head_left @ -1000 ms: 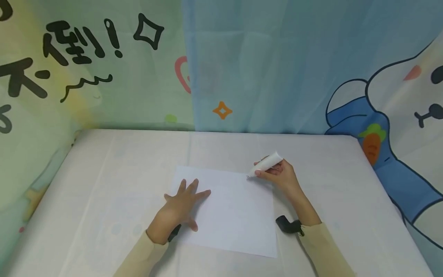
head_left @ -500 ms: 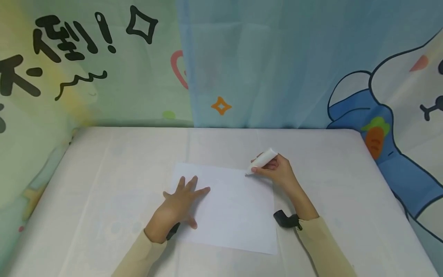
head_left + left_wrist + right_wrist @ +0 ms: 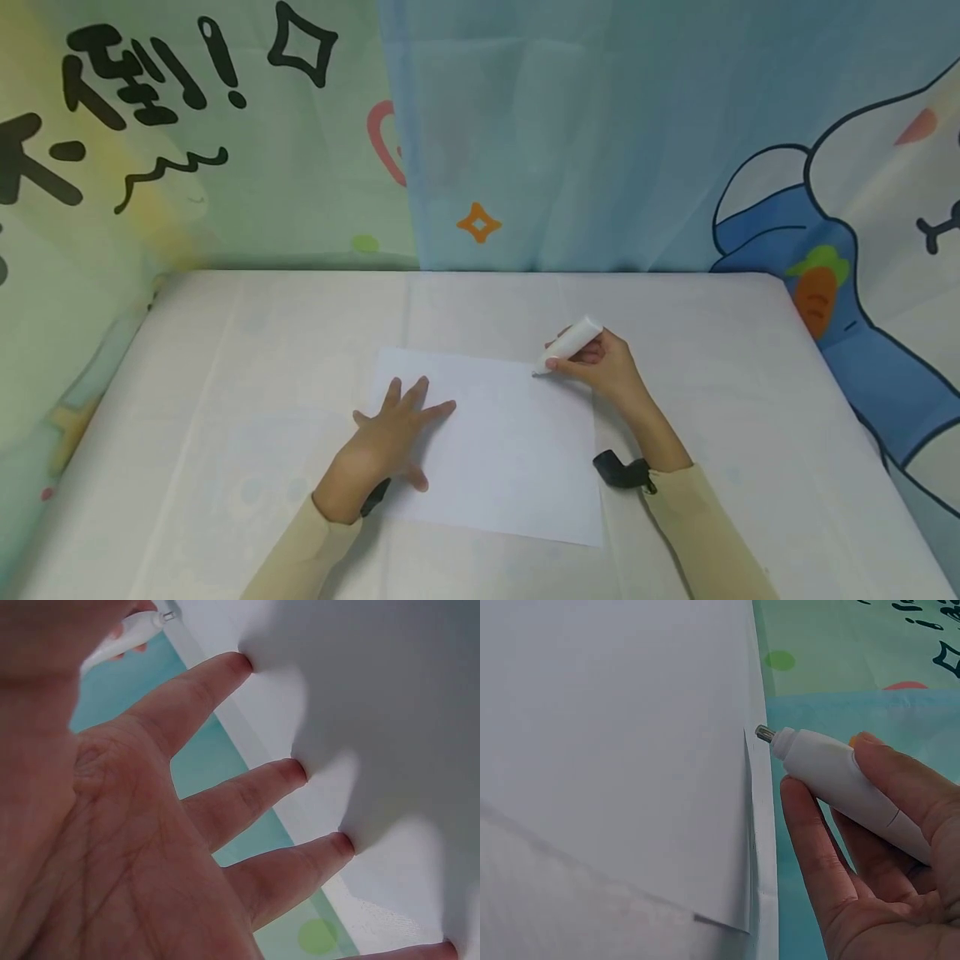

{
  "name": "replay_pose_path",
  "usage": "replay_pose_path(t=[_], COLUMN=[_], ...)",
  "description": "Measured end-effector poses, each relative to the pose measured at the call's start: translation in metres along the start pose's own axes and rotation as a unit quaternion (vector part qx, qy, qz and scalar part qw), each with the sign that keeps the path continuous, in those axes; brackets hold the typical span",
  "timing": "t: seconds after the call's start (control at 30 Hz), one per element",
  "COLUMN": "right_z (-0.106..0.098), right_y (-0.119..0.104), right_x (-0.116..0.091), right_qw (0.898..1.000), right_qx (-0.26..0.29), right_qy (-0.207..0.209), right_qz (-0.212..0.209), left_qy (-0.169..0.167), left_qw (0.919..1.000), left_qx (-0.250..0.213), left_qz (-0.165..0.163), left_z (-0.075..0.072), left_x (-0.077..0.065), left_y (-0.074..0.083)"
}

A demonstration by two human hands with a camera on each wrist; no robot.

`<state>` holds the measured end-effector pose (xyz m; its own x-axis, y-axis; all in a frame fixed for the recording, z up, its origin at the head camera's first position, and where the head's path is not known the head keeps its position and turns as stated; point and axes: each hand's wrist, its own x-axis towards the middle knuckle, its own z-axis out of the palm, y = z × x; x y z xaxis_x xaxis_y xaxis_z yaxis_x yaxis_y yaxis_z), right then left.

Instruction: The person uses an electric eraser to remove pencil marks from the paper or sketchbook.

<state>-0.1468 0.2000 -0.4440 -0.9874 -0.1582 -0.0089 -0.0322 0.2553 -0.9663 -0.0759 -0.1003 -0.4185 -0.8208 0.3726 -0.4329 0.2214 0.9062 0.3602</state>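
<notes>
Head view, left hand (image 3: 388, 440) spread wide on white paper (image 3: 510, 462), right hand (image 3: 611, 367) gripping a white pen-shaped tool (image 3: 576, 339)

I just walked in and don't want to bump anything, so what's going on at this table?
A person is working with both bare hands at a white-covered table. Their left hand rests, spread wide, over the left part of a white sheet of paper. Their right hand grips a white pen-shaped tool, its metal tip near the sheet's far edge. Whether the tip touches the paper, I can't tell.
</notes>
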Motion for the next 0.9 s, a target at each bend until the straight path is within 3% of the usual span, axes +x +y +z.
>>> replay_pose_path(t=[0.9], right_z=[0.0027], right_y=[0.0012], right_x=[-0.0007], right_qw=[0.999], right_qx=[-0.029], right_qy=[-0.019], right_qz=[-0.009], left_qy=[-0.003], left_qw=[1.0000], left_qx=[0.002], left_qz=[-0.001], left_z=[0.0023], left_x=[0.0020], left_y=[-0.0023])
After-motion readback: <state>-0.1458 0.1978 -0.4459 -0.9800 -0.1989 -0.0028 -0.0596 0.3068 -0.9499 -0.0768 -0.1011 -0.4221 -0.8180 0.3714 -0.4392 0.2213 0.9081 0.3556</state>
